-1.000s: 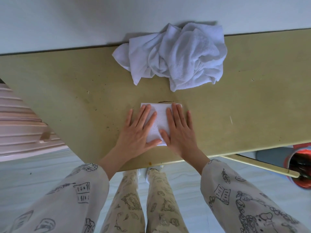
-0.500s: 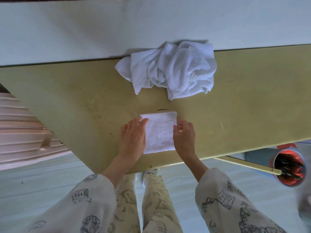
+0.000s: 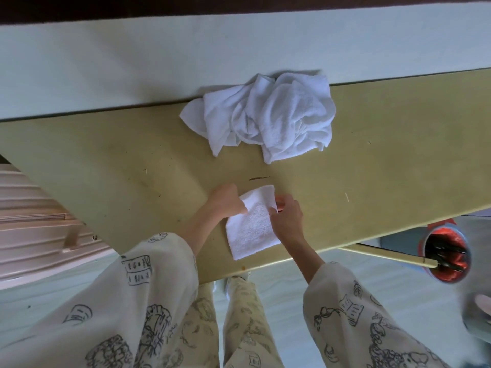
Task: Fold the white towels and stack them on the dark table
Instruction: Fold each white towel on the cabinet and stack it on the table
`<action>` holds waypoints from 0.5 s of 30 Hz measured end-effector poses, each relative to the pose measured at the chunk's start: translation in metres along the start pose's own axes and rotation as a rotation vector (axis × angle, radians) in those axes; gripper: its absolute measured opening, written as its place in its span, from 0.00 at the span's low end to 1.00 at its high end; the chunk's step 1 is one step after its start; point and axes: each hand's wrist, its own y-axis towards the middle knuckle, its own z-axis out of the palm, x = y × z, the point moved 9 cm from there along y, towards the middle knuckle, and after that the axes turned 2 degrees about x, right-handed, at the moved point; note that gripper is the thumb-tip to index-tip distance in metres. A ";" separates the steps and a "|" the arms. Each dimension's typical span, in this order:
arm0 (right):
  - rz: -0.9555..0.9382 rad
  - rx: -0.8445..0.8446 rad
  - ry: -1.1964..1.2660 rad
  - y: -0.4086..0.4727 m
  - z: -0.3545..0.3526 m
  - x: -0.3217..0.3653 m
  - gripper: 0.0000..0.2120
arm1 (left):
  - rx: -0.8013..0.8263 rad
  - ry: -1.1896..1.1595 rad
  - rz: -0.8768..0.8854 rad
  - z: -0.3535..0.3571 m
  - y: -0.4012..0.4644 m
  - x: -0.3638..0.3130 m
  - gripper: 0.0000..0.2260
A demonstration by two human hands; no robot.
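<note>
Tabletop (image 3: 132, 166): both hands pinching folded towel (image 3: 252, 229)

Your folded towel (image 3: 252, 229) and crumpled towels (image 3: 268, 118) are white, table (image 3: 132, 160) olive-yellow, your sleeves (image 3: 138, 301) cream with dark doodle prints, bucket (image 3: 443, 251) red inside.

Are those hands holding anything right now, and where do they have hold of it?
Both hands grip the folded white towel at its far end: left hand on the far left corner, right hand on the far right corner.
</note>
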 end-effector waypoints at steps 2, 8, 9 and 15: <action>0.025 0.037 0.040 -0.002 0.001 -0.001 0.12 | 0.097 -0.060 0.082 0.005 -0.008 -0.005 0.08; -0.023 0.366 0.207 -0.019 0.009 0.019 0.16 | 0.219 -0.359 0.217 -0.005 -0.047 -0.015 0.09; -0.064 0.456 0.257 -0.025 0.012 0.028 0.18 | 0.207 -0.389 0.237 -0.012 -0.055 -0.015 0.09; -0.335 0.614 0.188 -0.048 0.006 0.099 0.16 | -0.032 -0.550 0.311 -0.066 -0.111 0.010 0.19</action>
